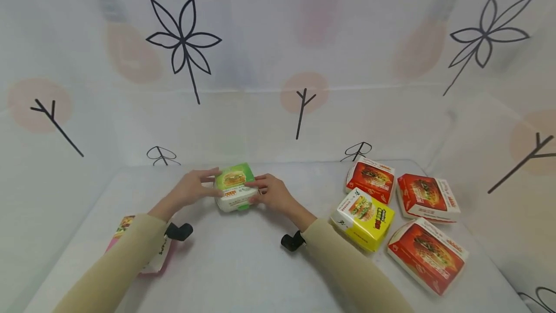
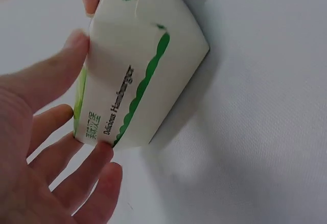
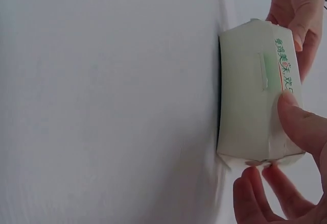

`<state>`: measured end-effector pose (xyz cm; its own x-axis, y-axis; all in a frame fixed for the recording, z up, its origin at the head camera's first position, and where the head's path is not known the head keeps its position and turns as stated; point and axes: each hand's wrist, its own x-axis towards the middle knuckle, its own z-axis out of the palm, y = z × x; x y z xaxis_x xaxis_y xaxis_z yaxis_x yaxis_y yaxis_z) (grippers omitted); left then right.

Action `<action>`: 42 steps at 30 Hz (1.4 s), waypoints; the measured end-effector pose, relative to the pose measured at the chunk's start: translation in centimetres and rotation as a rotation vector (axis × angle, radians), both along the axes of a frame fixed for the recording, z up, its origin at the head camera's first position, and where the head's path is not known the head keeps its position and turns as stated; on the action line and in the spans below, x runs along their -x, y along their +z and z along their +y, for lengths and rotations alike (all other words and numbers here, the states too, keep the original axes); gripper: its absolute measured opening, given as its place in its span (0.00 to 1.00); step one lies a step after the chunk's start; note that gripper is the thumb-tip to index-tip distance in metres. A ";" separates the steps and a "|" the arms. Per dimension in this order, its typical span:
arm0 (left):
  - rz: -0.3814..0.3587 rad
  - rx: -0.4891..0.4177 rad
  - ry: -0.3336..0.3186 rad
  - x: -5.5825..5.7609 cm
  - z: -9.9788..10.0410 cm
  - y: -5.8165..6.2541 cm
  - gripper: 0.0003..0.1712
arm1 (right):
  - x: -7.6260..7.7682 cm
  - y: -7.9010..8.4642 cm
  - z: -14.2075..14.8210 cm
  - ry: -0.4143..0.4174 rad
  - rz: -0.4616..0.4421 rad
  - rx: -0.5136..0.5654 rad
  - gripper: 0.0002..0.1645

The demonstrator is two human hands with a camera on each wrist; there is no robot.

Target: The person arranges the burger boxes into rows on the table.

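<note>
Left grip (image 1: pixel 187 190) and right grip (image 1: pixel 276 196) hold the green box (image 1: pixel 234 188) between them, eleven o'clock on the surface (image 1: pixel 234 264)! It looks fully folded; release isn't done. Three red boxes (image 1: pixel 427 256) and a yellow box (image 1: pixel 364 218) cluster at three, a pink-edged box (image 1: pixel 158 258) at nine.

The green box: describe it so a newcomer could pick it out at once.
Find the white table and look toward its far edge. There, between the left hand and right hand, is the green box; its green top sets it apart from the red boxes and yellow box.
</note>
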<state>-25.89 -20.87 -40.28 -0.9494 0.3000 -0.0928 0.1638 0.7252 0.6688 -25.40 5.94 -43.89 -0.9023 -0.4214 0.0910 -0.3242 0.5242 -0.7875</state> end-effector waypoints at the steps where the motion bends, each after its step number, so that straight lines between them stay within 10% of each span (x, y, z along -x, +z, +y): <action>1: -0.005 0.014 -0.022 0.0 0.1 -0.1 0.49 | -0.1 0.0 -0.1 -0.002 0.013 -0.007 0.25; 22: 0.058 0.068 -0.133 -0.3 1.6 -1.4 0.56 | -1.0 -0.2 -1.7 -0.076 0.000 -0.014 0.36; 42: 0.095 0.110 -0.056 0.3 2.9 -1.3 0.50 | -0.5 -0.8 -1.9 -0.146 0.004 0.022 0.31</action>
